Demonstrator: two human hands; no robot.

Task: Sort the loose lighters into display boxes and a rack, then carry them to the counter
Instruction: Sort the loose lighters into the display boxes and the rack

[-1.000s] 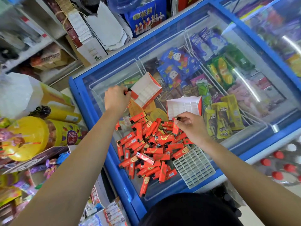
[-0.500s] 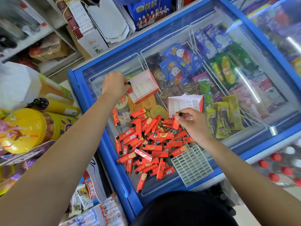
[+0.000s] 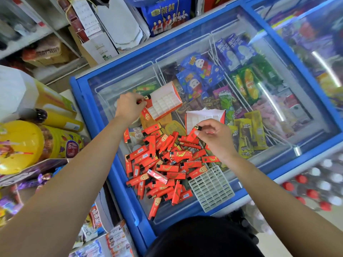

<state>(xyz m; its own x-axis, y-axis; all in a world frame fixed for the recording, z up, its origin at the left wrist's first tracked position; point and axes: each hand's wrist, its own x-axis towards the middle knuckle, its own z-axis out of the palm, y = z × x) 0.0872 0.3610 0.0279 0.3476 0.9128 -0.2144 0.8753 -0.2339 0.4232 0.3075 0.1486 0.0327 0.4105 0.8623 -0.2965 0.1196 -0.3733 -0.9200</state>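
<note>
I am watching the left hand (image 3: 130,106) curling its fingers round a red lighter (image 3: 146,99), so this hand is clamped on it. The black cap of the lighter is touching the near corner of the left display box (image 3: 164,102). This box is lying tilted on the glass, with orange sides and a white grid of cells inside. I cannot tell if any cell is holding something.

The right hand (image 3: 216,140) is pinching a second lighter (image 3: 193,134) between thumb and fingers. Its black cap is pointing up and away from me, just in front of the right display box (image 3: 204,118). That box is turning its white grid toward me, with one red side showing. The two hands are working well apart, each one at its own box.

Between them and nearer to me, the pile of lighters (image 3: 163,164) is lying loose on the glass lid of the freezer (image 3: 82,93), which has a blue frame. All the lighters are red with black caps, and they are crossing over each other in many directions. A white rack (image 3: 211,190) is lying flat at the near right edge of the pile, touching some of them.

Under the glass, coloured ice-cream packs (image 3: 248,84) are sitting in wire baskets. To the left of the freezer, yellow tubs (image 3: 20,145) are standing beside a shelf (image 3: 27,38) of goods.
</note>
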